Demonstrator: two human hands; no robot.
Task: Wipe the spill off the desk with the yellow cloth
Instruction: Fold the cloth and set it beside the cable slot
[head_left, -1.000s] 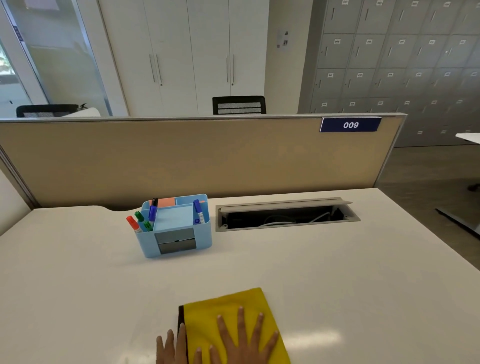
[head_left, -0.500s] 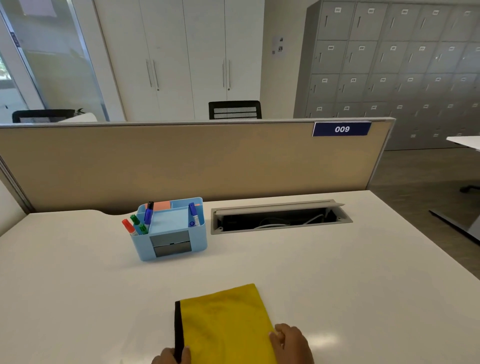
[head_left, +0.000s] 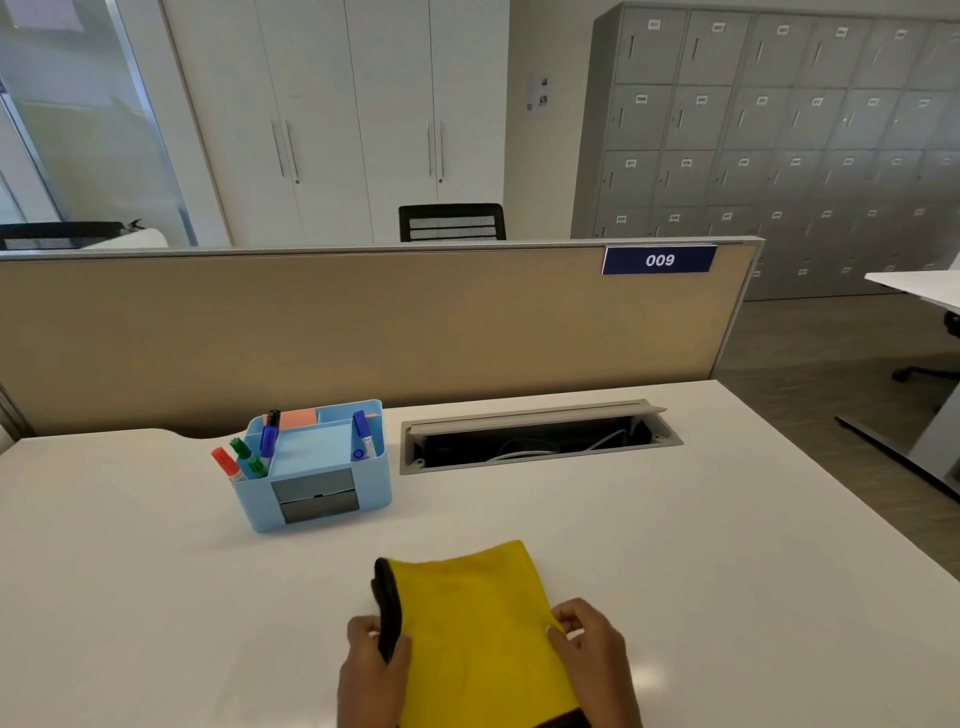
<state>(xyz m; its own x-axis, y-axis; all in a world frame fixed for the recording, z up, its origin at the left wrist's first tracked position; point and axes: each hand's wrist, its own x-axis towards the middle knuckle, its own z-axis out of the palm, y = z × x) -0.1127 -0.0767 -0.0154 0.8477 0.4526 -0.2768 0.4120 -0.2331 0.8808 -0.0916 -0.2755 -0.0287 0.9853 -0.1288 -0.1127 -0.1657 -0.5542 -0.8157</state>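
Note:
A folded yellow cloth (head_left: 470, 618) with a black edge lies on the white desk (head_left: 675, 545) near its front edge. My left hand (head_left: 371, 670) pinches the cloth's left black edge. My right hand (head_left: 592, 649) pinches its right side. Both hands grip the cloth at its near half. No spill is visible on the desk surface.
A light blue desk organiser (head_left: 311, 467) with markers stands behind the cloth to the left. An open cable tray (head_left: 535, 436) is set into the desk at the back. A beige partition (head_left: 363, 322) closes the far edge. The desk's right edge drops to the floor.
My right hand lay flat on the cloth a second ago; both hands have since moved to its left and right sides and closed on them. The view tilted down slightly.

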